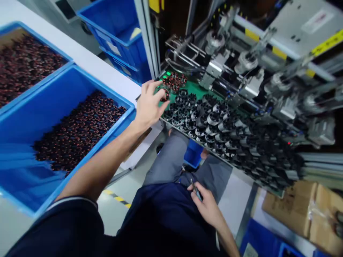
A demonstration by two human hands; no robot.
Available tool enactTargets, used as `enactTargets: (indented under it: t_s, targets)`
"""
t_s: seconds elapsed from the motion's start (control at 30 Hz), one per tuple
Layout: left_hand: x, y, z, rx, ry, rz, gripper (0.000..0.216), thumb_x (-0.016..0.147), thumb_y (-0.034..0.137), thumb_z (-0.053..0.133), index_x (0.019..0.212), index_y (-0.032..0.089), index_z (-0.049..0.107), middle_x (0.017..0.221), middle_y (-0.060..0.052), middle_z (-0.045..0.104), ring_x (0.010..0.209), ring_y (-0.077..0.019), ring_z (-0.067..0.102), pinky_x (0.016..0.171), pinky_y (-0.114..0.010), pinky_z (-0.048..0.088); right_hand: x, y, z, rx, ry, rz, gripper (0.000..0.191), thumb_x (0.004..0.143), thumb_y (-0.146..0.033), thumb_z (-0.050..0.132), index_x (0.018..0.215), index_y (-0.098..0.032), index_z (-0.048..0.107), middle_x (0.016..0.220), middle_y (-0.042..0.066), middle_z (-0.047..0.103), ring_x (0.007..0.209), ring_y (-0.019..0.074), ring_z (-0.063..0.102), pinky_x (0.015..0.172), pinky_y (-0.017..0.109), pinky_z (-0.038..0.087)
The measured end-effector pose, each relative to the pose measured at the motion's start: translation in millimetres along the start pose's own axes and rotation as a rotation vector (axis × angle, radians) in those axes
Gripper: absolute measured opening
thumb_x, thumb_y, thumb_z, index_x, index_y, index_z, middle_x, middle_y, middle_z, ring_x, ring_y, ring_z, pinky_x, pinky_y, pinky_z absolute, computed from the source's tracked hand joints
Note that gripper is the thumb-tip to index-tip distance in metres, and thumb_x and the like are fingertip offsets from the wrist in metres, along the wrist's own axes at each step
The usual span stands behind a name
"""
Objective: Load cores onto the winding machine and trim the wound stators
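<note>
My left hand [150, 103] reaches to the left end of the green bench surface. Its thumb and fingers close around a small ring-shaped motor stator [165, 95] with copper windings, partly hidden by the fingers. Just behind it is a cluster of similar copper-wound stators [175, 81]. Many black and grey ring-shaped housings [214, 118] stand in rows to its right. Down by my lap, my right hand [207, 204] is closed on a slim hand tool [197, 191] with a metallic end; its exact kind is unclear.
On the left, a blue bin [107, 91] holds a heap of copper-wound parts, with another full bin [29, 60] behind it. Stacked blue crates [118, 35] stand farther back. Machine fixtures [246, 71] line the bench's far side. A cardboard box [291, 207] is at lower right.
</note>
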State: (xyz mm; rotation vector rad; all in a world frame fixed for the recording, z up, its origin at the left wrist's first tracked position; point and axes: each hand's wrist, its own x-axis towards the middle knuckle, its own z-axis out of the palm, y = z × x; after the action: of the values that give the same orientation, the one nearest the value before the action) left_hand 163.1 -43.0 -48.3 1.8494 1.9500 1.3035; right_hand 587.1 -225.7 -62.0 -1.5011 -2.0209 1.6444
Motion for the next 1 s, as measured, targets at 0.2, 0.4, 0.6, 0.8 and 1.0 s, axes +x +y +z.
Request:
enactTargets:
  t_s: [0.2,0.4,0.6,0.8,1.0]
  targets:
    - [-103,118,-15,-0.292,-0.104,0.039,0.038,0.107,0.064,0.087,0.108,0.028,0.075,0.114,-0.006,0.082,0.113,-0.0273,0.081,0.097,-0.044,0.070,26,-42,-4,0.355,0.321,-0.307,0.026,0.121,-0.036,0.069,0.120,-0.020,0.089,0.069,-0.003,0.068,0.061,0.0128,0.066,0.069,0.025,0.055]
    - [-146,168,-12,-0.435,-0.159,-0.029,0.038,0.103,0.065,0.093,0.106,0.029,0.080,0.112,-0.008,0.083,0.107,-0.0265,0.085,0.085,-0.041,0.072,44,-90,-16,0.505,0.433,-0.420,0.026,0.116,-0.046,0.083,0.128,-0.024,0.089,0.071,-0.002,0.065,0.060,0.0136,0.059,0.062,0.030,0.052]
    - [-149,168,-15,-0.363,-0.205,0.020,0.032,0.101,0.055,0.099,0.113,0.031,0.082,0.115,-0.006,0.083,0.110,-0.0246,0.085,0.089,-0.038,0.074,46,-89,-13,0.591,0.392,-0.481,0.012,0.113,-0.036,0.089,0.122,-0.028,0.089,0.086,-0.001,0.072,0.065,0.0116,0.057,0.064,0.029,0.051]
    - [-154,172,-12,-0.142,-0.236,0.105,0.026,0.108,0.052,0.091,0.120,0.031,0.081,0.127,-0.007,0.081,0.118,-0.0258,0.085,0.094,-0.038,0.076,42,-85,-16,0.577,0.376,-0.401,0.014,0.113,-0.040,0.089,0.115,-0.026,0.087,0.088,0.000,0.068,0.075,0.0133,0.058,0.068,0.029,0.049]
    - [-157,155,-4,-0.054,-0.236,0.213,0.021,0.109,0.043,0.090,0.126,0.034,0.081,0.151,-0.007,0.081,0.126,-0.0290,0.084,0.100,-0.042,0.075,37,-80,-36,0.770,0.037,-0.211,0.021,0.116,-0.037,0.084,0.109,-0.020,0.074,0.081,-0.004,0.054,0.070,0.0094,0.050,0.067,0.025,0.045]
